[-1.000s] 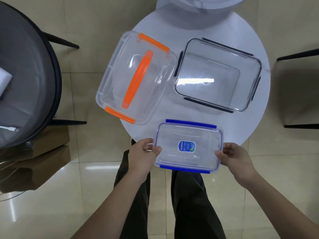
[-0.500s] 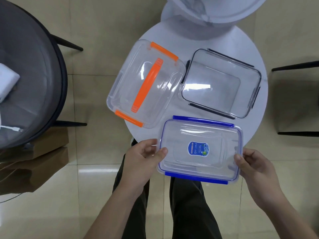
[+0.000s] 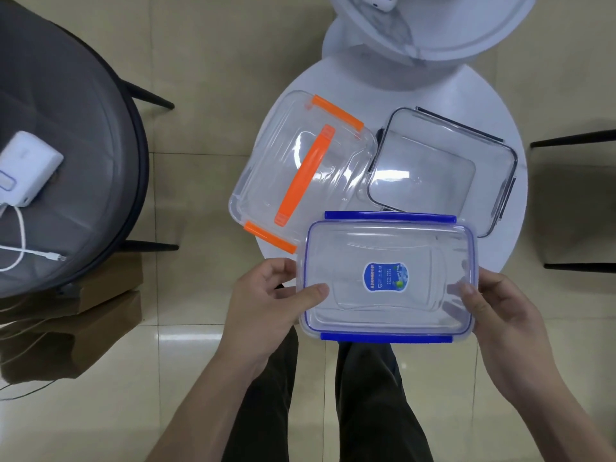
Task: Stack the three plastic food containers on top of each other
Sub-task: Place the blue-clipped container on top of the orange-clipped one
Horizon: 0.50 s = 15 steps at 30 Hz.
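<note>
Head view
Left hand: grips the left short end of the blue box; thumb lies on the lid, the other fingers curl under the rim.
Right hand: grips the right short end of the same box; thumb on the lid's edge, fingers tucked below.
Blue box: clear, lidded, blue clips on both long sides, blue sticker at the lid's centre; held level between the two hands, over the near edge of the table and the person's knees.
Orange box: clear, orange handle and clips; on the table, beyond the left thumb, tilted in plan; its near corner sits behind the blue box's far-left corner.
Dark box: clear with dark clips; on the table, beyond the right fingers, just beside the orange box; whether they touch, cannot tell.
Stack status: no box rests on another.
Chair: grey, well left of the left hand; carries a white power bank with a white cable.
</note>
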Motion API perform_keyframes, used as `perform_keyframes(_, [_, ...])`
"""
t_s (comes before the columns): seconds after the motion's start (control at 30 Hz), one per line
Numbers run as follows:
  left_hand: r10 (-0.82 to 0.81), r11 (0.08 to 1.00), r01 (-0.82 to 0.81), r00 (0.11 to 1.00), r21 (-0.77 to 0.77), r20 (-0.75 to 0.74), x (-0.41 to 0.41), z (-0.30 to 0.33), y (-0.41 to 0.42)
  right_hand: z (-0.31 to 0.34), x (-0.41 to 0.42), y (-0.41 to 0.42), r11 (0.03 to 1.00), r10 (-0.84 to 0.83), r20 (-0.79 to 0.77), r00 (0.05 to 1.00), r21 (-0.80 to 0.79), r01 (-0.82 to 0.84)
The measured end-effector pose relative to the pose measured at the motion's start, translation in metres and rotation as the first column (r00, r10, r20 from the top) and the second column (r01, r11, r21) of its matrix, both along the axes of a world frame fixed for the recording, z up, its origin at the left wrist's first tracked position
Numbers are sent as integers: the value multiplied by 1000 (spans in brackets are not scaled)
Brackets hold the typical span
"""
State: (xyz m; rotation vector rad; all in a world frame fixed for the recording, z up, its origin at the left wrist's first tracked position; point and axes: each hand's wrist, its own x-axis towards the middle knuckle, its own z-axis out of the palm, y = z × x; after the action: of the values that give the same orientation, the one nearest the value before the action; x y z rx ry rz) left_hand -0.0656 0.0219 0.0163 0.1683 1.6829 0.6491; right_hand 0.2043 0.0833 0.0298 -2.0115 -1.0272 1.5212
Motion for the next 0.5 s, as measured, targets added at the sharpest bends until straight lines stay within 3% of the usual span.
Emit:
perform_keyframes(0.33, [107, 994, -108, 994, 35, 29, -29, 11, 5, 9, -50, 24, 995, 50, -134, 990, 96, -37])
perform_keyframes(0.5, [188, 979, -192, 981, 70, 54, -36, 13, 10, -5, -82, 35, 995, -11, -159, 987, 93, 26])
